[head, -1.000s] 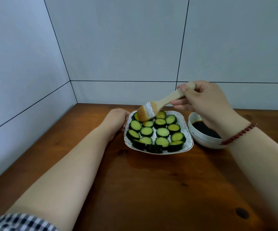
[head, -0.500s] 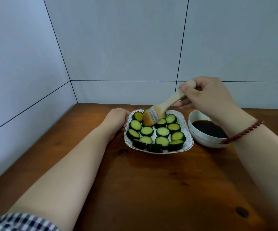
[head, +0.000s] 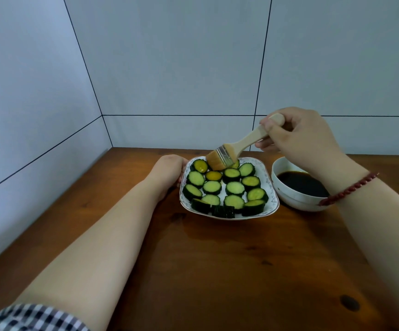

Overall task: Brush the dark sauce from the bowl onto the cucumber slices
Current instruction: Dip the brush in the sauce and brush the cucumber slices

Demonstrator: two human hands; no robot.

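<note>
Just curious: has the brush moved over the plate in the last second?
Yes. The brush slid right along the plate's far row, off the corner slice toward the middle.

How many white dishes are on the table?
2. The plate of cucumber slices sits at centre, the left hand at its left edge. The bowl of dark sauce stands right of it, beside the right hand holding the brush.

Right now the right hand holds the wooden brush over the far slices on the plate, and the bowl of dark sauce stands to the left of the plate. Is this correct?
Not quite. In the head view the bowl of dark sauce stands to the right of the plate, not the left. The rest holds: the right hand holds the wooden brush over the far slices.
</note>
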